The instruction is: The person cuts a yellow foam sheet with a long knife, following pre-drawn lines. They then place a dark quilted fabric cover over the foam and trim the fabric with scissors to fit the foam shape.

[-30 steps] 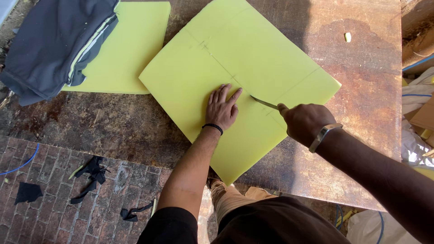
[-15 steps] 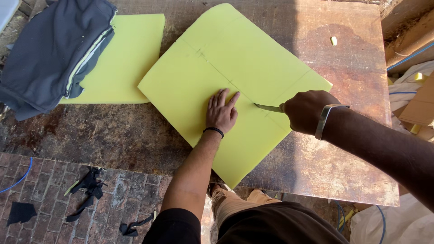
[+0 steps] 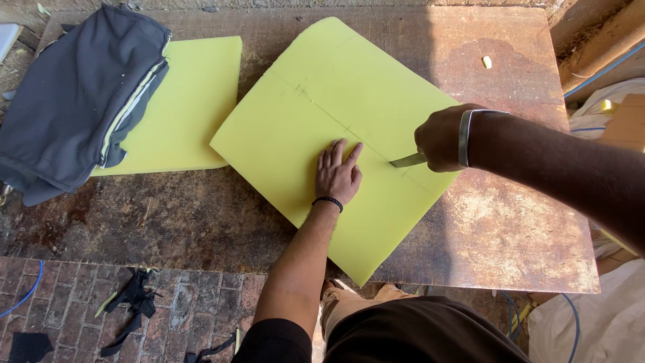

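Since a sec ago our right hand [image 3: 442,138] w/ the knife [image 3: 408,160] slid further along the cut line. Left to right: grey fabric bundle [image 3: 70,101], small foam piece [image 3: 185,101], big yellow foam sheet [image 3: 336,101] on the rusty table [image 3: 497,228]. Left hand [image 3: 338,173] flat, pressing the foam; right fist clenched round the knife handle.

This looks like a small upholstery or foam-cutting workshop. A worn, rust-stained counter [image 3: 201,215] carries large sheets of yellow foam [image 3: 336,101] and a pile of grey fabric covers [image 3: 74,101]. The floor is rough brick [image 3: 195,302] littered with black fabric scraps [image 3: 131,299]. White sacks [image 3: 591,316] and timber [image 3: 598,40] sit at the right edge.
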